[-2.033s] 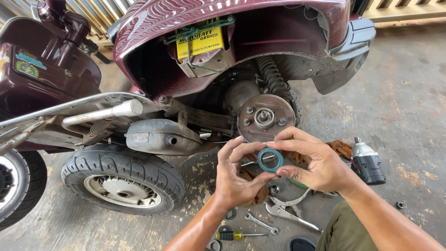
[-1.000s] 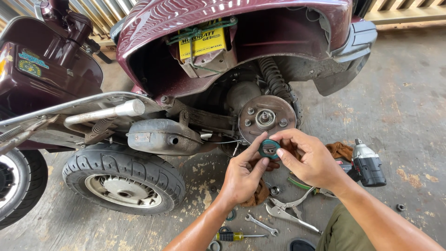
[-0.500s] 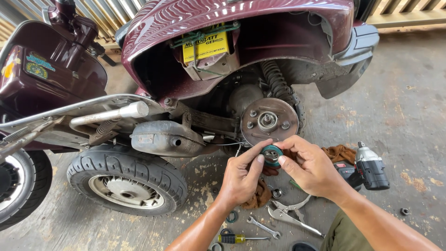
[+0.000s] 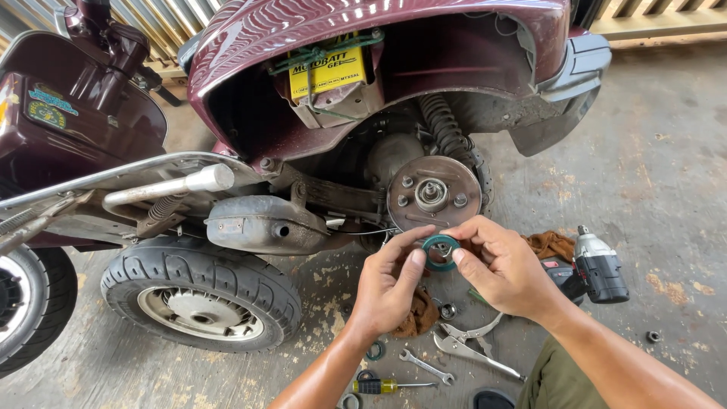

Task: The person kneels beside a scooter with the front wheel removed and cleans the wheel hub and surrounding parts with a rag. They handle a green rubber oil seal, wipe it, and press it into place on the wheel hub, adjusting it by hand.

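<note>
Both hands pinch a small teal ring seal (image 4: 441, 251) between thumbs and fingertips. My left hand (image 4: 390, 284) grips its left edge and my right hand (image 4: 503, 266) its right edge. The ring hangs just below the round rusty brake hub (image 4: 433, 194) of a maroon scooter (image 4: 363, 68), whose rear wheel is off. The hub's centre axle and studs are bare. A brown rag (image 4: 418, 314) lies on the floor under my left hand.
A detached wheel with tyre (image 4: 198, 297) lies on the concrete floor at left, below the muffler (image 4: 265, 225). Pliers (image 4: 473, 344), a spanner (image 4: 425, 366), a yellow-handled screwdriver (image 4: 382, 386) and a cordless impact wrench (image 4: 598, 265) lie on the floor. A yellow battery (image 4: 327, 70) sits inside the body.
Both hands have carried the ring up from lower in the view to just under the hub, and the fingers have turned it between them. The view has shifted slightly.
</note>
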